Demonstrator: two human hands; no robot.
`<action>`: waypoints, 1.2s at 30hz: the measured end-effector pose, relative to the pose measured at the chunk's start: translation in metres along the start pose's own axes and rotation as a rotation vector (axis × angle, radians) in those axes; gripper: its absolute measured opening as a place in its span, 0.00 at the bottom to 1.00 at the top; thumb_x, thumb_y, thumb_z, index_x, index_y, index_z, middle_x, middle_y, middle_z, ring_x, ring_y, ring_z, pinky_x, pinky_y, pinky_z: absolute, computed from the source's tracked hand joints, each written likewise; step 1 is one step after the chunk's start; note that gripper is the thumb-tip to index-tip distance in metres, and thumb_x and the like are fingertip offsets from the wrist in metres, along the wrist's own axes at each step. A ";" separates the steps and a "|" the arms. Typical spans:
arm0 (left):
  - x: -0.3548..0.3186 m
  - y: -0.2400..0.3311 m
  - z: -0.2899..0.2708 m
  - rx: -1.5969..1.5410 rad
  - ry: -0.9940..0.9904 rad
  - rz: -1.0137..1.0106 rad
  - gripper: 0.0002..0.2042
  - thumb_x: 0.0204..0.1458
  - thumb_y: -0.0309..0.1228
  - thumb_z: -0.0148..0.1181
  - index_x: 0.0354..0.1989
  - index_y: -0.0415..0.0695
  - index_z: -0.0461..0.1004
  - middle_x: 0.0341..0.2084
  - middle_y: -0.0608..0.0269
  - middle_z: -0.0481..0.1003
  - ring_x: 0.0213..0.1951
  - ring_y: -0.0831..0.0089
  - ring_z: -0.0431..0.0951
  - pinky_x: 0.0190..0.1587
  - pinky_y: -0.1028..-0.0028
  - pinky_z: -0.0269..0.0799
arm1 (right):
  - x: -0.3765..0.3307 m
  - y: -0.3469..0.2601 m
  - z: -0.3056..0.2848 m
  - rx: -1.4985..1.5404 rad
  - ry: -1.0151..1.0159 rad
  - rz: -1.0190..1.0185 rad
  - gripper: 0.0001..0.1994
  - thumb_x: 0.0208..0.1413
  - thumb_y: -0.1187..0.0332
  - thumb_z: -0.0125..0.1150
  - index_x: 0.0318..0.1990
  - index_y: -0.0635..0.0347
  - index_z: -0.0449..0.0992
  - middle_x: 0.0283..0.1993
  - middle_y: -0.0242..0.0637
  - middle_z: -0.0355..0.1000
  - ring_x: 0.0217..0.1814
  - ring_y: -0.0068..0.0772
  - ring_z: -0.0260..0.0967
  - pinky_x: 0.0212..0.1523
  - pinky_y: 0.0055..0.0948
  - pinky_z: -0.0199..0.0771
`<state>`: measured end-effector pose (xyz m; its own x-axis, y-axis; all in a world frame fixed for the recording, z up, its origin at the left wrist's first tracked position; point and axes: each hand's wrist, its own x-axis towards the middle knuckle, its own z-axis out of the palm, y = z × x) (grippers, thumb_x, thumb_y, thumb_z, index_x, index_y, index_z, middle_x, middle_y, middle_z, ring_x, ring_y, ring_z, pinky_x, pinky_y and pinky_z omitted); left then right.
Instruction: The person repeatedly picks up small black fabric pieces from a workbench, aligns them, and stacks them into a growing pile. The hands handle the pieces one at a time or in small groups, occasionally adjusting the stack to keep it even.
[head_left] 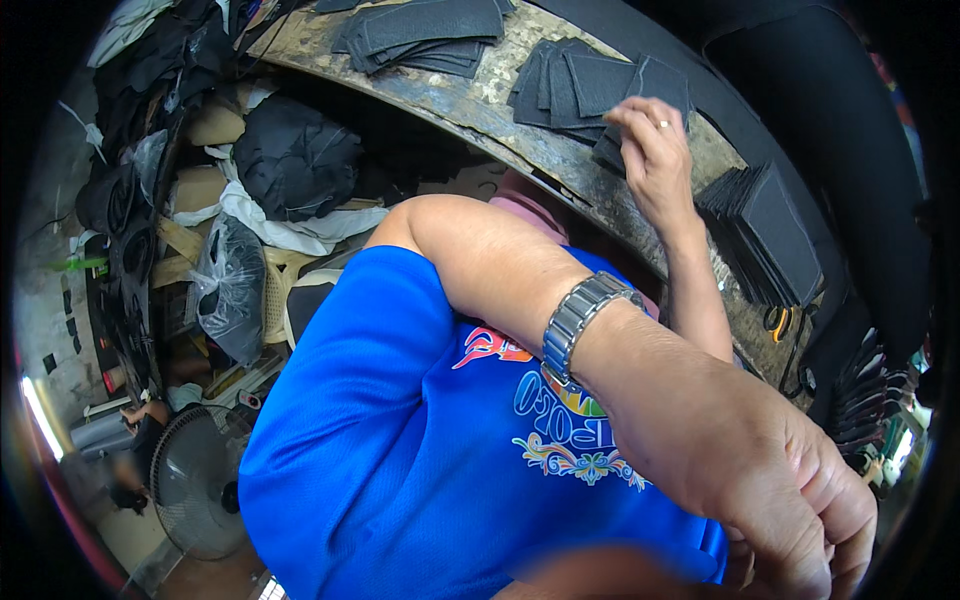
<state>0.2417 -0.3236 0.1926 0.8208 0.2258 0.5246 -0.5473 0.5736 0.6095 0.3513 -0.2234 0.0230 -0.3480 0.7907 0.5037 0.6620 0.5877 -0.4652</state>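
Right hand [655, 155]: half open, loosely bent, nothing visibly held; hung by fanned black fabric panels [600, 85] on the bench [507, 70], upper right, overlapped presumably for easy pick-up. Left hand [810, 500]: curled, lower right; grip could not be told.

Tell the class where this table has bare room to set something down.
Bare table shows between the left pile and middle pile of dark pieces, and along the near edge below them. A smaller patch separates the middle pile from the right stack. Crowded: the middle pile, with the right hand at it.
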 end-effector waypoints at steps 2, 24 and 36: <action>0.000 0.006 0.000 0.018 0.012 0.003 0.13 0.58 0.30 0.60 0.50 0.38 0.76 0.44 0.56 0.78 0.49 0.70 0.78 0.54 0.68 0.73 | 0.010 0.016 0.004 -0.178 -0.059 0.002 0.19 0.48 0.82 0.53 0.48 0.57 0.77 0.57 0.47 0.68 0.63 0.49 0.62 0.62 0.43 0.63; -0.246 0.112 -0.317 2.537 1.066 -0.370 0.24 0.55 0.48 0.61 0.58 0.52 0.74 0.57 0.54 0.71 0.60 0.54 0.68 0.62 0.51 0.58 | 0.025 0.046 0.004 -0.187 -0.271 0.262 0.17 0.47 0.78 0.64 0.46 0.57 0.74 0.50 0.45 0.70 0.52 0.52 0.70 0.51 0.41 0.73; -0.170 0.145 -0.242 2.224 1.194 0.192 0.15 0.55 0.28 0.57 0.51 0.40 0.75 0.49 0.50 0.75 0.56 0.55 0.71 0.59 0.63 0.66 | 0.025 -0.003 -0.073 -0.039 0.218 -0.078 0.09 0.45 0.76 0.69 0.35 0.61 0.77 0.39 0.36 0.72 0.40 0.36 0.71 0.44 0.32 0.72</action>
<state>0.0622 -0.0885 0.0475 0.0677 0.7068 0.7041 0.7174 -0.5250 0.4580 0.3887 -0.2178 0.0902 -0.2502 0.6848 0.6845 0.6651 0.6353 -0.3925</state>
